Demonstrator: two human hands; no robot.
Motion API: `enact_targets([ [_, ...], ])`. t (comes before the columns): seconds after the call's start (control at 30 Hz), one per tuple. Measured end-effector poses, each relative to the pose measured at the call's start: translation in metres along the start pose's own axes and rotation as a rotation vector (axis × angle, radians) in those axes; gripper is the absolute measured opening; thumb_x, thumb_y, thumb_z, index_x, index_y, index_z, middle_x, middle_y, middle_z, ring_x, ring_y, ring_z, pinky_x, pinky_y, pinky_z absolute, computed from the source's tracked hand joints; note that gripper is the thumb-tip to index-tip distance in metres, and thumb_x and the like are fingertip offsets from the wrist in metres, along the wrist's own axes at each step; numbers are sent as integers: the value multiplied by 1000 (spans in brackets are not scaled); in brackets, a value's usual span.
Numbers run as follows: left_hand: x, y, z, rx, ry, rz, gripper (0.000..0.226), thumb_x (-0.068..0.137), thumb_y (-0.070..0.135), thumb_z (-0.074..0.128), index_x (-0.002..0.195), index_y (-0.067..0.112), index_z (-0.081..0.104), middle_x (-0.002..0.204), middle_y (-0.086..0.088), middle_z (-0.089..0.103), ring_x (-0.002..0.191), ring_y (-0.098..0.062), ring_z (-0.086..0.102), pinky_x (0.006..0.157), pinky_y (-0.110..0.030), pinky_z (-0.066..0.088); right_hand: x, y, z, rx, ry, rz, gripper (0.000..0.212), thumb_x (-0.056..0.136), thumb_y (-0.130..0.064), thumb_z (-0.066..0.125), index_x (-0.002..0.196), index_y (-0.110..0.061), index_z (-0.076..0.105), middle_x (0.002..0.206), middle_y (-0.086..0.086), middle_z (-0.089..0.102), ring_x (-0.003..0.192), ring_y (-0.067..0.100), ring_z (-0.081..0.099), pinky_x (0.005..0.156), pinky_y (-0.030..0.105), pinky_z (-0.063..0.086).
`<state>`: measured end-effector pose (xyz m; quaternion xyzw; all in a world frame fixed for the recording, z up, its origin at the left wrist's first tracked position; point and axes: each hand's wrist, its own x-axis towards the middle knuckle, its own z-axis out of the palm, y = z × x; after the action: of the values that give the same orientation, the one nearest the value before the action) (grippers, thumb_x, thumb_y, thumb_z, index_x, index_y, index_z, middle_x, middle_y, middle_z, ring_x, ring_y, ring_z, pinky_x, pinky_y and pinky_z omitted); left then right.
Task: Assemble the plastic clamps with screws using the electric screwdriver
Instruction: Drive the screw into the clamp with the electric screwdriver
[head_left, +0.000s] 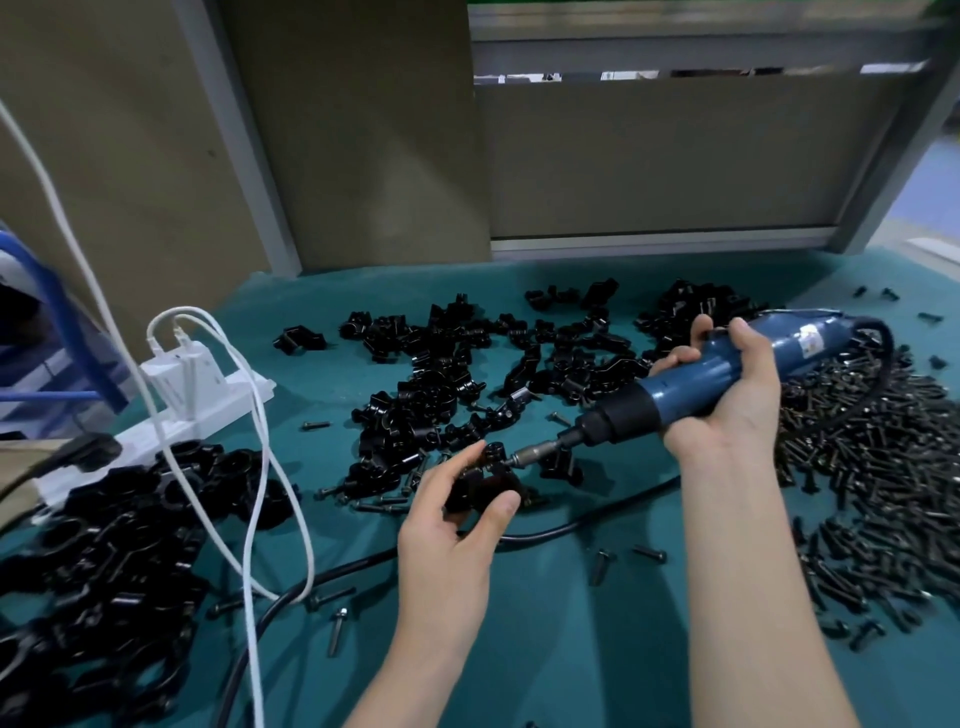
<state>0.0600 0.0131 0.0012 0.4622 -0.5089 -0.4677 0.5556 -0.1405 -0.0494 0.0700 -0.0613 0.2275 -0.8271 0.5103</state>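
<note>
The left hand (457, 525) grips a clamp (480, 486) over the middle of the table (561, 639). The right hand (727, 395) wraps the screwdriver (691, 374). Its long axis slopes down-left, and the bit (535, 449) meets the clamp's upper right side.

Electric screwdriver (670, 387): the mid-barrel is covered by the right hand (727, 395); its label (809, 340) is too blurred to read; the joint where the bit tip meets the clamp (483, 486) is too small and dark to resolve; that clamp, just left of the bit, lies largely hidden under the fingers and thumb of the left hand (452, 525). Right of the screwdriver the screw heap (872, 467) runs off the right edge; far to its lower left the pile of clamps (104, 545) is cut by the left and bottom edges; below it the black cord (597, 518) passes out of sight behind the left hand; both forearms are cut off by the bottom edge.
</note>
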Motion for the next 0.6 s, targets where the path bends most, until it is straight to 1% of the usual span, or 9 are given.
enact_targets([
  [0.03,1,-1,0,1,-16,5,47,82,18,74,100,61,63,109,8,69,98,-9,67,80,-17,49,0,0,0,2,3,3,12,89,-23,61,90,-18,51,76,-6,67,47,7,49,55,19,44],
  [0.1,2,-3,0,14,-34,35,44,84,20,72,101,59,65,113,22,65,108,-6,63,87,-14,46,-1,0,0,7,10,8,12,89,-23,61,88,-18,51,75,-5,66,47,7,49,55,19,44],
  [0.17,2,-4,0,21,-45,51,38,85,30,66,113,55,60,113,36,58,115,-4,59,94,-16,45,-3,0,-1,14,15,10,11,89,-22,62,85,-18,52,75,-5,66,47,8,50,55,18,45],
  [0.23,0,-5,1,-14,-52,49,40,84,36,59,122,47,56,116,34,56,119,-8,57,102,-28,45,-4,-1,-1,23,20,14,12,88,-22,63,82,-17,55,74,-5,66,48,8,50,54,17,46],
  [0.27,0,-6,2,-51,-55,31,38,86,35,57,122,47,56,121,27,56,119,-8,58,100,-29,48,-5,-1,-1,29,24,16,12,87,-22,64,81,-17,56,74,-5,66,48,8,51,54,17,46],
  [0.3,0,-6,2,-100,-59,4,36,89,32,53,121,48,56,125,23,55,118,-6,59,96,-26,51,-5,-1,0,36,29,19,12,86,-22,65,80,-16,57,73,-5,66,48,8,51,54,17,47],
  [0.37,-1,-4,3,-167,-67,-32,35,95,28,48,119,50,58,131,21,51,117,-3,59,91,-20,52,-6,0,0,45,40,22,12,86,-21,65,79,-15,58,73,-5,66,48,8,52,54,17,47],
  [0.53,2,-5,2,-240,-50,-32,36,85,29,54,113,47,65,109,26,64,114,-7,62,88,-24,54,-6,0,-1,63,62,24,11,86,-21,66,81,-16,57,73,-4,67,47,8,52,54,17,47],
  [0.6,1,-6,1,-254,-56,-32,36,87,24,54,115,43,66,108,25,65,114,-9,63,89,-28,55,-6,0,-1,72,61,27,12,86,-21,66,79,-15,58,72,-4,67,47,8,52,53,17,47],
])
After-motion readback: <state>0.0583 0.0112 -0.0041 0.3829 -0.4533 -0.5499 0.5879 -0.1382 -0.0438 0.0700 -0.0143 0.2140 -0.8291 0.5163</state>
